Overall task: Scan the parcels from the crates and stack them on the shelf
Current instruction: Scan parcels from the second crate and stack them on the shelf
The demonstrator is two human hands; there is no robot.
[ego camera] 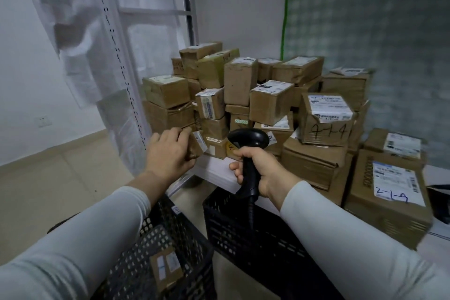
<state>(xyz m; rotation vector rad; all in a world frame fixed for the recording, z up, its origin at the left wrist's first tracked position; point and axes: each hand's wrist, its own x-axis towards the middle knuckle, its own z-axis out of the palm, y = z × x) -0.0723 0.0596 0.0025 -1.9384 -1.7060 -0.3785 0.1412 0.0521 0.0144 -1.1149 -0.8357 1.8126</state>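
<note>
Gripping a small parcel (196, 145), left hand (170, 153) holds it just left of the scanner (248, 140) head, right hand (260, 173) clutching the handle.

Brown parcels (239, 85), black scanner (248, 143), black crates (243, 226), white shelf (219, 170).

The left hand (170, 153) grips a small parcel (198, 143) at the front left corner of the shelf (216, 169), against the foot of a pile of brown boxes (241, 80) that crowds the board. The right hand (260, 168) is wrapped round the handle of a black scanner (248, 139), whose head stands up before the pile. Below the shelf's front edge stand two black crates: the left crate (192, 246) has a labelled parcel (165, 268) lying in it, and the right crate (233, 226) has the scanner's cable (252, 209) hanging over it.
</note>
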